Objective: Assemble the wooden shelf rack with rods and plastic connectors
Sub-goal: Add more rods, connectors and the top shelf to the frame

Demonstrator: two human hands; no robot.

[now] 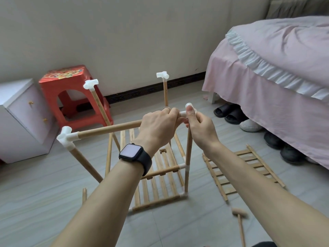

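left hand [158,127]: curled round the right end of the horizontal rod [110,129]; watch [134,152] on wrist
right hand [200,128]: pinches white connector [183,114] atop the near-right upright [188,150], thumb pressed on it
rod: roughly level, left end seated in corner connector [66,136]
rack [160,184]: on the floor, slatted shelves low down
floor [44,202]: loose slat panel [243,173] right of rack, wooden mallet [239,213] nearer
background: red stool [71,97], white cabinet [21,118] left; bed [284,68] right, shoes [231,114] beneath

The rack [163,171] stands on the floor [44,202], a stool [71,97] behind it (leftward). A slatted panel [243,172] lies to its right.
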